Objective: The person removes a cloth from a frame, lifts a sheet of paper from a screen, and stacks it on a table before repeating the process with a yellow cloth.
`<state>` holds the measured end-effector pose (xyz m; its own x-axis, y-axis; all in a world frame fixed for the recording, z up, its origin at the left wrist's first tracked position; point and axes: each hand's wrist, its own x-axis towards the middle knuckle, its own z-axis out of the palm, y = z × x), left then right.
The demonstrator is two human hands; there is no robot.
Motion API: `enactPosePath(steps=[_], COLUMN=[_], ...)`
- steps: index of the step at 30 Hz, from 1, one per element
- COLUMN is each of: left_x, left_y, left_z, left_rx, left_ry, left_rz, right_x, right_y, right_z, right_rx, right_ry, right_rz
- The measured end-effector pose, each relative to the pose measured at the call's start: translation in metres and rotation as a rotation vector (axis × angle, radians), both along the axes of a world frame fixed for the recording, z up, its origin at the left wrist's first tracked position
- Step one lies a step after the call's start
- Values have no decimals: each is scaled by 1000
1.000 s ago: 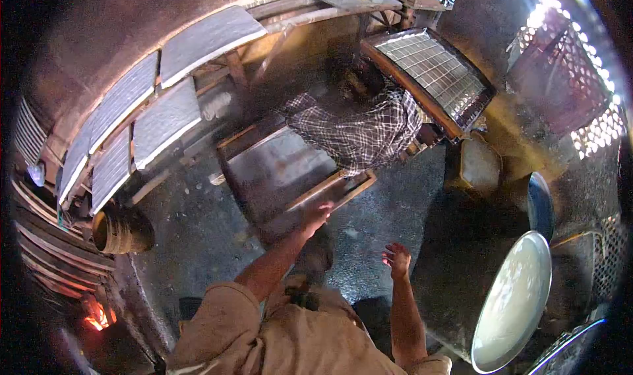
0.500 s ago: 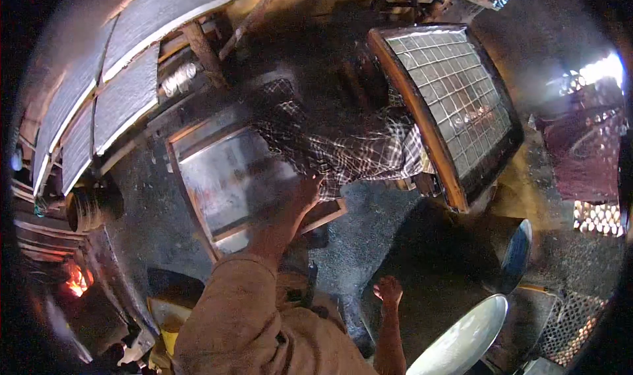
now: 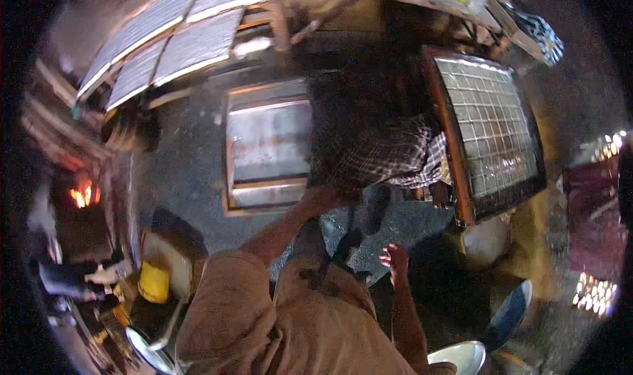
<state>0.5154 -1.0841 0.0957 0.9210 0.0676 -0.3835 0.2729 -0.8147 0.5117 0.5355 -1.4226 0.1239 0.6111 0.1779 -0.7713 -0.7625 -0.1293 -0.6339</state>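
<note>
My left arm reaches forward, and my left hand [image 3: 339, 196] is at the near end of a dark checked cloth [image 3: 395, 154]. The fingers are dark and smeared, so I cannot tell how they are closed. The cloth runs from there to a wood-edged frame with a wire grid [image 3: 491, 128], tilted up on the right. Left of my left hand, a wooden frame around a pale, shiny panel [image 3: 267, 144] lies on the floor. Lower down, my right hand [image 3: 395, 259] hangs free with its fingers loosely bent and apart, nothing in them.
A fire [image 3: 84, 194] burns at the far left. Near it stands a box with a yellow container [image 3: 153, 283]. Pale ribbed panels [image 3: 201, 45] lie on a rack at the back left. A pale basin [image 3: 461, 358] is close to my right arm, with a blue-faced round thing [image 3: 511, 316] beyond it.
My view has turned left, shifting the scene rightward. The checked cloth no longer spreads over the floor frame's right side. My left hand now overlaps the cloth's near end.
</note>
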Motion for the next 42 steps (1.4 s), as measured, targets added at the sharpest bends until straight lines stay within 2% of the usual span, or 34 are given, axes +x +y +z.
enactPosePath(steps=[2, 3, 5, 6, 7, 8, 9, 10, 12, 13, 15, 16, 17, 18, 19, 20, 22, 24, 25, 27, 29, 31, 32, 34, 38, 40, 42], left_x=[-77, -114, -178, -200, -222, -226, -230, -215, -162, -131, -110, -101, -93, -94, -91, -87, -77, -92, -100, -94, -82, -77, -76, -71, -65, -59, -59], left_y=[17, 37, 76, 91, 106, 111, 117, 122, 106, 103, 93, 89, 88, 82, 85, 88, 91, 91, 92, 86, 79, 72, 69, 65, 69, 74, 70], left_z=[-30, -54, -40, -29, -18, -9, -8, -14, -17, -7, -43, -63, -99, -159, -150, -137, -118, -159, -180, -167, -149, -160, -179, -188, -160, -137, -121], left_rx=[237, 485, 352, 315, 286, 310, 331, 78, 207, 218, -82, -234, -247, -119, -344, -565, -908, -494, -278, -158, -31, 33, -89, -221, -291, -307, -299], left_ry=[-370, -383, -126, -6, 113, 48, -14, 32, 387, 571, 168, -72, -58, -193, -159, -116, -41, 15, 9, -39, -93, -118, 235, 586, 379, 317, 345], left_rz=[115, 78, 148, 183, 216, 298, 376, 468, 464, 237, 701, 855, 854, 922, 971, 1037, 1269, 857, 682, 721, 762, 788, 1010, 1221, 1475, 1542, 1493], right_x=[22, 31, 40, 45, 42, 42, 40, 37, 32, 35, 40, 36, 30, 29, 31, 32, 35, 46, 50, 59, 64, 63, 61, 60, 60, 60, 61], right_y=[7, 17, 37, 30, 36, 43, 55, 65, 110, 125, 153, 168, 183, 194, 198, 197, 213, 259, 274, 297, 323, 322, 319, 316, 315, 314, 309], right_z=[-2, -3, -8, -35, -66, -94, -98, -100, -66, -67, -77, -80, -83, -85, -116, -171, -186, -114, -111, -113, -90, -107, -114, -122, -125, -124, -121], right_rx=[-48, -35, -47, 235, 245, 498, 744, 744, 645, 640, 909, 898, 775, 648, 634, 537, 425, 128, 115, -39, -84, -123, -128, -126, -104, -92, -82], right_ry=[-70, -71, -202, -234, -233, -186, -131, -128, -96, -94, 109, 117, -2, -117, -107, -106, -87, 242, 253, 468, 417, 361, 321, 248, 173, 144, 125], right_rz=[214, 252, 437, 454, 469, 386, 295, 300, 402, 408, 544, 538, 473, 411, 408, 374, 343, 250, 247, 117, 60, 6, -20, -41, -25, -15, 0])
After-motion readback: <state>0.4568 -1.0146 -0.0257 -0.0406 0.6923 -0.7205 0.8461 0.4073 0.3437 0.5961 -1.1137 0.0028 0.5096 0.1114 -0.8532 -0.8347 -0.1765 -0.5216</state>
